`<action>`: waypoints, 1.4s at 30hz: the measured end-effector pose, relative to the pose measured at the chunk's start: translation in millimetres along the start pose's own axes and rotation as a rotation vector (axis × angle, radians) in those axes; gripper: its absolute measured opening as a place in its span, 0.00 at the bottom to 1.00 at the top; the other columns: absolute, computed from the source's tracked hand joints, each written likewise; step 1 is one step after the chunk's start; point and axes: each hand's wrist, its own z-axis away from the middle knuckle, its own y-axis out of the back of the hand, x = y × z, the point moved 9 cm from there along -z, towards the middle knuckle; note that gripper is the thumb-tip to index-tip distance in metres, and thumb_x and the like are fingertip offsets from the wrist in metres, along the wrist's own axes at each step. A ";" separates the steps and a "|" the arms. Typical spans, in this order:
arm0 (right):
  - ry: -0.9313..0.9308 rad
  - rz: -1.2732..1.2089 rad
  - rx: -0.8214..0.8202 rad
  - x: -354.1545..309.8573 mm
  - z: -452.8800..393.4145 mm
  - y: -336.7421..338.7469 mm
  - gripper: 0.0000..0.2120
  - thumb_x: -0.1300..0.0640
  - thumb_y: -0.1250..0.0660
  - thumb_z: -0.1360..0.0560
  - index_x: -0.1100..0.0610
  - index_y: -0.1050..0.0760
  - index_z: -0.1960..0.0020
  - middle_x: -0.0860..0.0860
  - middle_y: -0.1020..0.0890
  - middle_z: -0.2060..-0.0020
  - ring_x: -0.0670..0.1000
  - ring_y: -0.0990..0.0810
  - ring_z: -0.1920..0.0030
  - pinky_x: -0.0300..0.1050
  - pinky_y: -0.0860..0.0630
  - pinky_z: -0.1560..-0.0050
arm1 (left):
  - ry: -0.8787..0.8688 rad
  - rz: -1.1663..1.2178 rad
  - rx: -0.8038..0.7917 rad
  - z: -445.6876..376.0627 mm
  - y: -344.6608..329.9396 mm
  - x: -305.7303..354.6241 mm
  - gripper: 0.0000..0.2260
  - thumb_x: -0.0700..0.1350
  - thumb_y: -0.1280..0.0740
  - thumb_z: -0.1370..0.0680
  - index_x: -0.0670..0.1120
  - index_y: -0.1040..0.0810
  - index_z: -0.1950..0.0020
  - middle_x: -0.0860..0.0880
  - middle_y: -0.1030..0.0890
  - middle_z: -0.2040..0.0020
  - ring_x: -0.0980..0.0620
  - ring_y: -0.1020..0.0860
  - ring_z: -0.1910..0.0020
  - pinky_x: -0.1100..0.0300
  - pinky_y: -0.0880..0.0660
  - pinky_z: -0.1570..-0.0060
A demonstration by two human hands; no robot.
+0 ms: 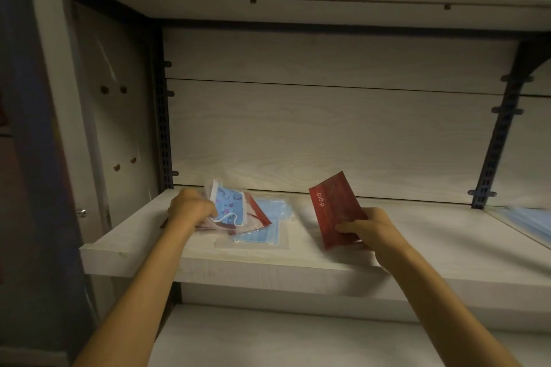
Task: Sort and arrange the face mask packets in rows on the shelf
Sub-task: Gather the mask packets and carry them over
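Note:
My right hand grips a red face mask packet by its lower edge and holds it tilted above the pale wooden shelf. My left hand is closed on a bunch of packets at the shelf's left end; the front one is a clear packet with a blue patterned mask, and a red packet shows behind it. Under and beside them, plain blue mask packets lie flat on the shelf.
More blue masks lie on the neighbouring shelf section at the far right. Dark metal brackets stand at the back right and back left. A shelf board runs overhead, and a lower shelf sits below.

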 end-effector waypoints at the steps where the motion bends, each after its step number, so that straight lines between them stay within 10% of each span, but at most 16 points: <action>1: 0.001 -0.032 -0.003 0.0 2.3 -0.6 0.15 0.70 0.28 0.29 0.64 0.20 0.42 0.58 0.13 0.56 0.57 0.14 0.58 0.44 0.20 0.64 | -0.019 -0.014 -0.005 1.0 0.0 1.2 0.12 0.41 0.24 0.32 0.42 0.20 0.51 0.44 0.18 0.53 0.46 0.19 0.57 0.56 0.22 0.59; 14: 0.089 -0.304 0.097 5.2 70.9 24.4 0.13 0.66 0.29 0.25 0.58 0.23 0.41 0.58 0.14 0.52 0.59 0.13 0.55 0.53 0.16 0.60 | -0.149 0.891 -0.363 97.0 -29.1 42.1 0.13 0.27 0.36 0.22 0.41 0.24 0.41 0.41 0.17 0.48 0.43 0.14 0.59 0.53 0.16 0.62; 42: 0.018 -0.298 0.227 138.6 265.4 409.7 0.08 0.63 0.30 0.24 0.55 0.22 0.46 0.55 0.13 0.57 0.58 0.13 0.57 0.49 0.17 0.62 | -0.288 0.960 -0.670 480.4 -289.8 200.5 0.16 0.29 0.36 0.23 0.45 0.24 0.40 0.47 0.14 0.49 0.40 0.14 0.58 0.54 0.19 0.69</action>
